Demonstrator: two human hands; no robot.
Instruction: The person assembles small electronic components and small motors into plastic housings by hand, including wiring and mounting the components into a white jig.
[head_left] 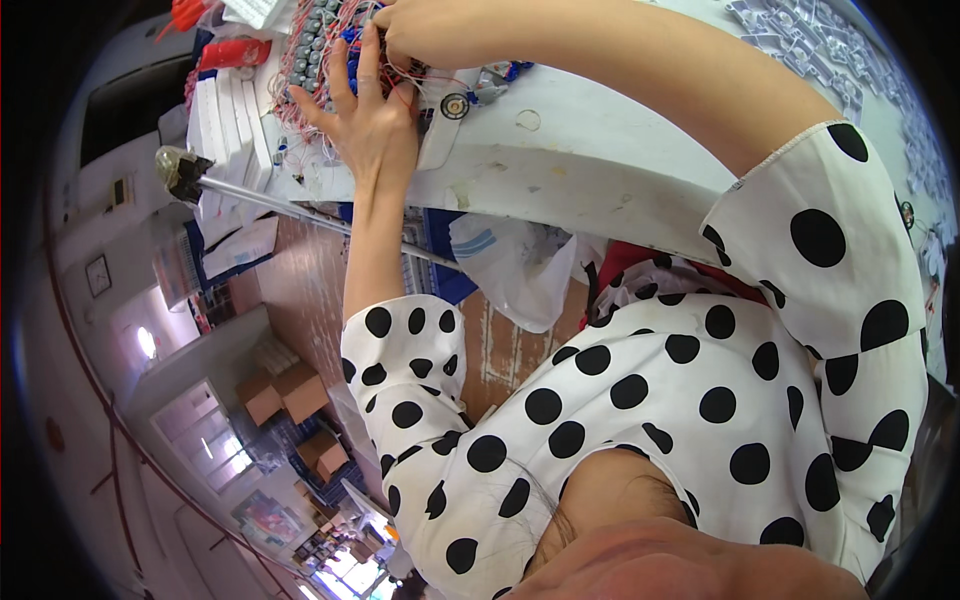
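At the top of the head view, a heap of small grey cylindrical parts (304,62) with red and white wires lies on the white table. My left hand (375,120) rests on the heap's near side, palm down, fingers stretched and apart; a ring shows on one finger. My right hand (415,32) reaches in from the right, just beyond the left fingers. Its fingers are curled down into the wires, and whatever they grip is hidden. Blue parts (350,36) show between the two hands. A round black disc with a pale centre (455,106) lies right of my left wrist.
Many clear plastic pieces (800,45) spread over the table's (600,120) far right. White strips (230,130) and a red object (234,53) lie at left. A metal pole (270,200) crosses below the table edge, near a white plastic bag (525,275). Cardboard boxes (300,390) stand farther off.
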